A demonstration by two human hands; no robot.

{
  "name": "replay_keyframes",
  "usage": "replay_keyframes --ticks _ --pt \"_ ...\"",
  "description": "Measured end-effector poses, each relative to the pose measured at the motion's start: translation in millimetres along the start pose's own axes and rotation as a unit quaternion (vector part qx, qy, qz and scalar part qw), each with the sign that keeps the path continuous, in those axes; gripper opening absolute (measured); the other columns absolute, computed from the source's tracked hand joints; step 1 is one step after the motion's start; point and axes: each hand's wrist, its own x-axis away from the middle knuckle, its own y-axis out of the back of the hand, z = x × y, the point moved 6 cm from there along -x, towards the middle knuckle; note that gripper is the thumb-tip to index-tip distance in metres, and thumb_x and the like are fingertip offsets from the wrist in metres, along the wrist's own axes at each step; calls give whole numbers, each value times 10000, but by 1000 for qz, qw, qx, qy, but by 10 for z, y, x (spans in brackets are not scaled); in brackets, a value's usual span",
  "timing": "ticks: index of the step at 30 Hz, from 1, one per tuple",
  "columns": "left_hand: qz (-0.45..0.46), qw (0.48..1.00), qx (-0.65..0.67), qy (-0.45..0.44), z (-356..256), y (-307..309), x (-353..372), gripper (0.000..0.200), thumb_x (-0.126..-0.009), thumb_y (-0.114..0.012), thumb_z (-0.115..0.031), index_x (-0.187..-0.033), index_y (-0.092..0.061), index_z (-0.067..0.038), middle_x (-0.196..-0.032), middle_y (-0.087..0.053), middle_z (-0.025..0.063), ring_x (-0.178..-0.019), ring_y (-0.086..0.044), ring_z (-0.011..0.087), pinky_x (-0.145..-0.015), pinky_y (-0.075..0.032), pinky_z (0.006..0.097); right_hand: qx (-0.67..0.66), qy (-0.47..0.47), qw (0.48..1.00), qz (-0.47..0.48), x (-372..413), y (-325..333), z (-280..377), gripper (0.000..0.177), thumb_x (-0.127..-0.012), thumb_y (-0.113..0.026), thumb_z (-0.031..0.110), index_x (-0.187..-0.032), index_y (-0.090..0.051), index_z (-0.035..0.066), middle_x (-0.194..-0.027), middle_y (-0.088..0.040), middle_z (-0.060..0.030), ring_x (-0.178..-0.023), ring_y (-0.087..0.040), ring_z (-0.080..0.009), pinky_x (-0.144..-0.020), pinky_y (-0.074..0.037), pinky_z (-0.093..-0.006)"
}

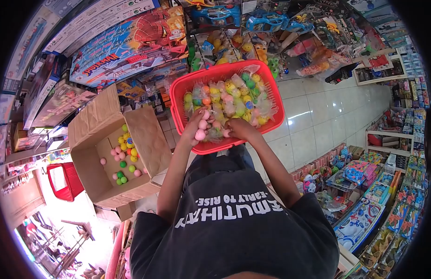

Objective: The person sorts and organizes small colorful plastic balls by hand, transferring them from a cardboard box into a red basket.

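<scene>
My left hand (pixel 193 127) is over the front left of a red basket (pixel 277 100), its fingers curled round several small pink balls (pixel 203 124). Close beside it, my right hand (pixel 239 129) reaches in over the basket's front, fingers bent down at a pink ball (pixel 226 133) among clear plastic bags. The bags (pixel 228 98) fill the basket and hold yellow, green, pink and orange balls, some printed with faces. To the left, an open cardboard box (pixel 151 137) contains loose pink, yellow and green balls (pixel 123 164).
Boxed toys, including a Spider-Man box (pixel 131 46), are stacked behind on the left. Bagged toys (pixel 252 49) lie beyond the basket. A second red basket (pixel 75 181) stands left of the cardboard box. Shelves of packaged toys (pixel 364 218) line the right of the tiled floor (pixel 313 116).
</scene>
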Motion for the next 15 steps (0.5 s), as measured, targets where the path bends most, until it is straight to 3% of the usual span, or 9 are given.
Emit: replay_keyframes --ticks 4,6,7,9,12,15 --pt "-12 993 -121 -9 -43 -124 -14 327 -916 -475 -313 -1190 -401 -150 -926 -582 73 -619 -526 104 -460 -429 230 27 -8 999 -16 -6 62 35 286 -683 -692 142 -931 -588 43 -857 -615 -143 -828 -596 -310 -714 -462 -390" --pt "-28 967 -252 9 -21 -142 -52 365 -898 -508 -325 -1137 -413 -67 -891 -582 79 -676 -553 116 -512 -447 251 -33 -8 997 63 -30 67 18 297 -696 -690 133 -953 -576 38 -846 -616 -124 -812 -606 -266 -708 -467 -358" --pt "-27 967 -252 9 -7 -150 -91 365 -898 -508 -325 -1137 -413 -67 -891 -582 79 -676 -553 116 -512 -447 251 -33 -9 997 62 -15 122 -6 297 -696 -690 133 -953 -576 38 -846 -616 -124 -812 -606 -266 -708 -467 -358" --pt "25 936 -350 -29 32 -225 -165 401 -880 -536 -339 -1077 -423 -9 -877 -587 87 -742 -572 131 -575 -460 261 -165 2 986 -15 44 331 -15 322 -712 -680 115 -1000 -557 38 -851 -616 -114 -810 -607 -217 -705 -467 -323" --pt "52 927 -371 -26 148 -273 -294 402 -874 -539 -337 -1047 -469 19 -896 -591 95 -780 -573 136 -617 -456 261 -232 58 968 -74 87 515 106 350 -725 -667 104 -1045 -537 43 -875 -615 -111 -821 -602 -191 -715 -463 -306" --pt "79 907 -412 -35 269 -271 -478 412 -873 -530 -346 -1020 -515 38 -867 -598 94 -734 -567 135 -601 -447 259 -198 66 976 -54 59 500 198 376 -715 -665 103 -1063 -533 49 -912 -615 -120 -856 -604 -216 -737 -463 -313"
